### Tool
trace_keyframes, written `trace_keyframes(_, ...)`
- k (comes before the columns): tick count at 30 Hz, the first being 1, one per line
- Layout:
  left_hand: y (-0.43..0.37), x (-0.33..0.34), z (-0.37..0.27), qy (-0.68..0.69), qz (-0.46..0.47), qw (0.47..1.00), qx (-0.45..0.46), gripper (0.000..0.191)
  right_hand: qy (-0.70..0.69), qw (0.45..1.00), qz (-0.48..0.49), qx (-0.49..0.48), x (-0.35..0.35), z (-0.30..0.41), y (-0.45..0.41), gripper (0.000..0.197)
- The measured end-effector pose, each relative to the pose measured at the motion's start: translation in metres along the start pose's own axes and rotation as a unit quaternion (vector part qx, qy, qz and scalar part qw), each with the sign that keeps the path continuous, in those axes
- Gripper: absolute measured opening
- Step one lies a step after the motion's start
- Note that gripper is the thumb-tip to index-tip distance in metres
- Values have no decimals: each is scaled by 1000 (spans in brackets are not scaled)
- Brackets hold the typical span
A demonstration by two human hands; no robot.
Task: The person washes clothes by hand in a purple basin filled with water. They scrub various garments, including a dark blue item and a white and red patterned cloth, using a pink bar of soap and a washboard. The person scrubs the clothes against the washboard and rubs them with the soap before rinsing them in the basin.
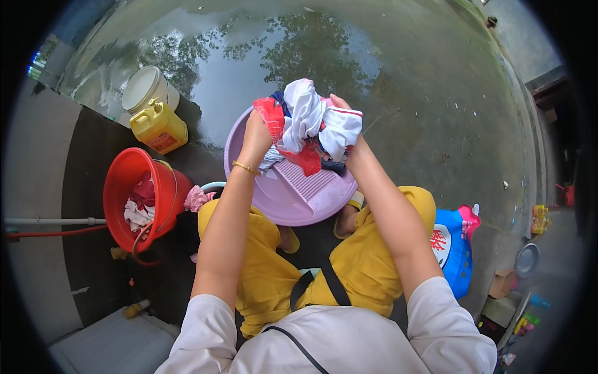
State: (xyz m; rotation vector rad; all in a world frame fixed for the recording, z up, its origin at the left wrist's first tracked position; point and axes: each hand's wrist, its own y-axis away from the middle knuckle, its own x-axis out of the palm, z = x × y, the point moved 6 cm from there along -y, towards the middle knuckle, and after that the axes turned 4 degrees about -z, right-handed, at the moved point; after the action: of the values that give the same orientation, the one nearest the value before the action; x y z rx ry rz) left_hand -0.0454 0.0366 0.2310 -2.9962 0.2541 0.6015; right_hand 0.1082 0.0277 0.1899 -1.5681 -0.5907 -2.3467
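Observation:
A bundled white, red and navy garment (303, 121) is held up over a round lilac plastic washbasin (280, 210). My left hand (258, 133) grips the red part at the bundle's left side; its fingers are mostly hidden by the cloth. My right hand (351, 140) holds the white part with a red stripe at the right, with some fingertips showing above the cloth. A ribbed washboard (308, 184) is moulded into the basin. A striped light cloth (272, 158) and a dark cloth (334, 167) lie in the basin behind the washboard.
At the left stand a red bucket (112, 201) with clothes and a hose, a yellow jug (161, 128) and a lidded white pail (145, 89). A pink cloth (197, 198) lies beside my left knee. A blue detergent bag (458, 252) stands at the right. Water pools on the concrete floor (224, 93).

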Motion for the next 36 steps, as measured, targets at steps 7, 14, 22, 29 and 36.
trace_keyframes(7, 38, 53, -5, 568, -1, 794, -216, 39, 547, 739, -196, -341, 39, -26, 20, 38)
trace_keyframes(14, 45, 51, -35, 720, 125, 655, 189, 41, 807, 444, -71, -383, 130, -61, 61, 42)
trace_keyframes(22, 42, 62, -3, 625, 78, 746, -216, 43, 659, 677, -187, -269, 67, 10, 15, 36)
trace_keyframes(29, 14, 55, 34, 648, 4, 746, -156, 48, 689, 601, -205, -349, 80, -30, 47, 36)
trace_keyframes(36, 27, 66, 5, 697, 127, 703, -68, 29, 810, 379, -3, -448, 126, -62, 68, 38)
